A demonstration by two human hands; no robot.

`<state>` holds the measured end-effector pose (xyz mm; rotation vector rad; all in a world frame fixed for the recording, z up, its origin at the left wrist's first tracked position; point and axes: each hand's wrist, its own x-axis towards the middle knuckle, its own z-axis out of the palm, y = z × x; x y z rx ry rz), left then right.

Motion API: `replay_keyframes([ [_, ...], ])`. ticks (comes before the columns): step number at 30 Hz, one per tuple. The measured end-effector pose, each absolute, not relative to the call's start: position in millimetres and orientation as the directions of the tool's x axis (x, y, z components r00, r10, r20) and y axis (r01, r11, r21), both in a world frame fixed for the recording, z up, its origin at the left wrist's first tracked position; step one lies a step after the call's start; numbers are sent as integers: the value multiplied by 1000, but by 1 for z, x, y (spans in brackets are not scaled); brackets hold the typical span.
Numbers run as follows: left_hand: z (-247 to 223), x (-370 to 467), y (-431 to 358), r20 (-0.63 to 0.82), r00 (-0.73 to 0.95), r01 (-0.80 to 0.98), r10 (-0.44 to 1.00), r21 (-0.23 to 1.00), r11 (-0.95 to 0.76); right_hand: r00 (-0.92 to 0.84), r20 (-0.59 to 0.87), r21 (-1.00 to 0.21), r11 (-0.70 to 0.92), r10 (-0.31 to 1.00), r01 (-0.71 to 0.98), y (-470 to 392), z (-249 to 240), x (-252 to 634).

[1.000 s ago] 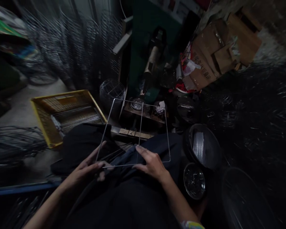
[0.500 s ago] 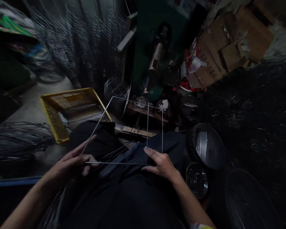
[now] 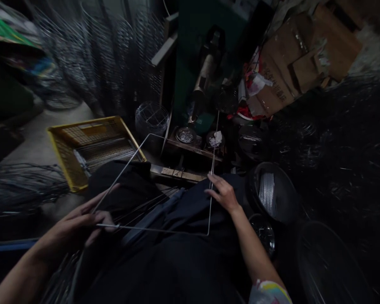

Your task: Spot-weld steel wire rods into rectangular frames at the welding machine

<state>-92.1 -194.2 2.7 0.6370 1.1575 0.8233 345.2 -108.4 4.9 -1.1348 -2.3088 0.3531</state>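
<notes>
A thin bent metal wire frame [image 3: 171, 232] spans the space over my dark-clothed lap, with corners at the upper left and lower right. My left hand [image 3: 93, 217] is closed on its lower left part, where wire ends stick out past the fingers. On the right side, the fingertips of my right hand [image 3: 222, 192] pinch the wire where two lengths run close together. One of these lengths points up toward the bench.
A yellow crate [image 3: 60, 158] holding metal rods sits front left. Ahead stands a green machine [image 3: 190, 55] with small dishes before it. Black round containers [image 3: 285, 194] are at the right, cardboard boxes [image 3: 278, 63] behind. Coiled wire stands back left.
My right hand has moved right and up along the wire, and the two right-hand wire lengths have come together. My left hand has shifted left and slightly down.
</notes>
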Motion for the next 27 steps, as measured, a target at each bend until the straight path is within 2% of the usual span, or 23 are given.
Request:
replay_keyframes([
  [3, 2, -90, -196, -580, 192, -190, 792, 770, 609, -334, 376, -513, 495, 864, 701, -85, -2, 357],
  [6, 9, -80, -198, -617, 174, -197, 767, 742, 641, -92, 382, -583, 317, 920, 748, -66, -5, 366],
  [9, 16, -71, -199, -612, 153, -215, 776, 746, 630, 130, 348, -709, 170, 929, 684, -56, -4, 372],
  [11, 18, -67, -199, -585, 165, -221, 794, 763, 608, 240, 283, -814, 101, 929, 573, -59, -1, 374],
  [14, 15, -63, -198, -540, 198, -241, 818, 783, 574, 352, 131, -957, 25, 927, 290, -77, 1, 369],
  [16, 11, -56, -197, -512, 222, -276, 830, 784, 557, 356, 8, -996, -25, 934, 87, -95, 1, 362],
  [18, 7, -45, -196, -466, 286, -302, 837, 786, 540, 320, -83, -997, -79, 944, -27, -114, 1, 357],
  [20, 2, -32, -194, -405, 404, -303, 820, 787, 538, 313, -110, -994, -113, 943, -10, -126, 2, 357],
  [23, -6, -11, -188, -320, 523, -327, 790, 780, 533, 350, -69, -985, -119, 934, 122, -127, 4, 370],
  [27, -18, 10, -173, -209, 490, -551, 846, 679, 486, 339, -9, -951, -113, 941, 286, -115, 13, 396],
])
